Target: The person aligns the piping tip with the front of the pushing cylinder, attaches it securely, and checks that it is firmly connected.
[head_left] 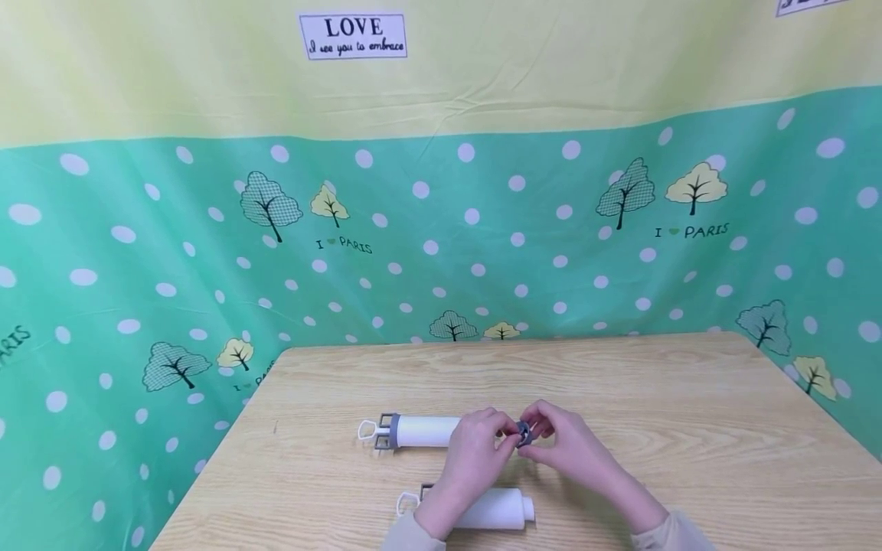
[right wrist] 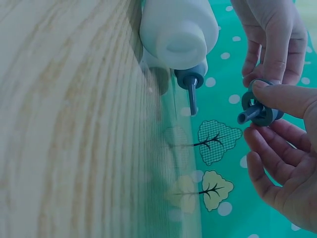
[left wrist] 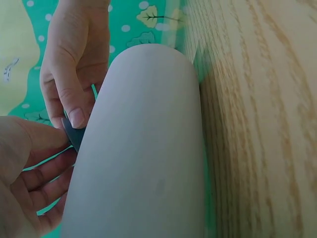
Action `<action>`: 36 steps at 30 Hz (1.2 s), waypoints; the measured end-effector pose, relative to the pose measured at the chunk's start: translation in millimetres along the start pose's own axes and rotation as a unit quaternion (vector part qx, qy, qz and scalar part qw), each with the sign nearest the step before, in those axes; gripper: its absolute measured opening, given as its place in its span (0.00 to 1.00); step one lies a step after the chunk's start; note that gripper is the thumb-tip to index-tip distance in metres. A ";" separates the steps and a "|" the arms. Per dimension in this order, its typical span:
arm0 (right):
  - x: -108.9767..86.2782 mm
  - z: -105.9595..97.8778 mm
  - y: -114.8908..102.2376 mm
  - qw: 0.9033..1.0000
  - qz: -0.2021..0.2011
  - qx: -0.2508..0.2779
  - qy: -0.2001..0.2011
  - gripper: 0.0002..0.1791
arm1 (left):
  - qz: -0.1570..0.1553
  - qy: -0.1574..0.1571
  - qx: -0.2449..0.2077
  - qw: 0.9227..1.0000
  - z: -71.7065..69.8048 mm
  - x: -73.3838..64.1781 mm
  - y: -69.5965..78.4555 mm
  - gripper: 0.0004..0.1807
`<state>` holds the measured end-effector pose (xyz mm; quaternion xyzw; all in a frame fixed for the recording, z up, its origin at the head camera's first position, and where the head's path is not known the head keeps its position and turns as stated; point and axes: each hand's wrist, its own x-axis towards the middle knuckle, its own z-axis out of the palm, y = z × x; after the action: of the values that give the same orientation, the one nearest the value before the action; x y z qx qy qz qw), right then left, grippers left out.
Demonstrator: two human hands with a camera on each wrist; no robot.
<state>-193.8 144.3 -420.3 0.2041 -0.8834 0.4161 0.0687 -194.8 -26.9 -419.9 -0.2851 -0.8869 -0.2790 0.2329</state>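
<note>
Over the table, my left hand (head_left: 475,451) and right hand (head_left: 572,451) meet at a small dark grey nozzle cap (head_left: 524,434). Both pinch it between thumb and fingers. In the right wrist view the nozzle cap (right wrist: 261,106) shows a round, slotted rim with a thin tube at its centre. Below my left forearm lies a white hand pump (head_left: 498,509) on its side, with a bare white neck (head_left: 528,509) at its right end. A second white hand pump (head_left: 423,431) lies farther back, partly hidden by my left hand; its grey nozzle (right wrist: 191,89) shows in the right wrist view.
The light wooden table (head_left: 689,405) carries both pumps, their handles pointing left. A green and yellow printed curtain (head_left: 496,229) hangs behind and beside it. The near pump's white barrel (left wrist: 143,144) fills much of the left wrist view.
</note>
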 end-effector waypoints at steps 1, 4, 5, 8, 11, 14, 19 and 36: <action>0.2 0.0 -0.1 1.000 -0.001 0.000 0.000 0.17 | 0.002 -0.001 0.002 1.000 -0.1 0.0 0.1 0.03; 0.5 0.3 0.0 1.000 -0.003 0.002 -0.001 0.17 | 0.007 -0.006 0.007 1.000 -0.8 -0.1 0.5 0.03; 0.5 0.4 0.1 1.000 -0.004 0.003 -0.001 0.17 | 0.008 -0.009 0.009 1.000 -1.2 -0.1 0.6 0.03; 0.0 0.6 0.7 1.000 -0.004 0.007 -0.001 0.17 | 0.011 -0.020 0.010 1.000 -2.6 0.0 1.6 0.02; -0.8 1.0 1.7 1.000 -0.005 0.008 -0.003 0.17 | 0.006 -0.034 0.010 0.999 -4.2 0.0 2.8 0.02; -1.2 1.5 2.9 1.000 -0.007 0.006 -0.005 0.17 | 0.001 -0.042 0.012 0.999 -4.9 0.0 3.7 0.02; -1.9 1.4 3.9 1.000 -0.015 0.007 -0.001 0.17 | 0.005 -0.047 0.014 0.999 -4.3 0.3 4.4 0.02; -8.1 -7.1 9.3 0.999 -0.016 0.002 -0.046 0.16 | 0.002 -0.098 0.009 0.995 -15.2 -4.3 -0.9 0.07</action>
<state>-190.7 157.5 -424.7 0.2368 -0.8817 0.4066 0.0344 -188.3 -38.6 -411.5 -0.3110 -0.9074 -0.2408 0.1477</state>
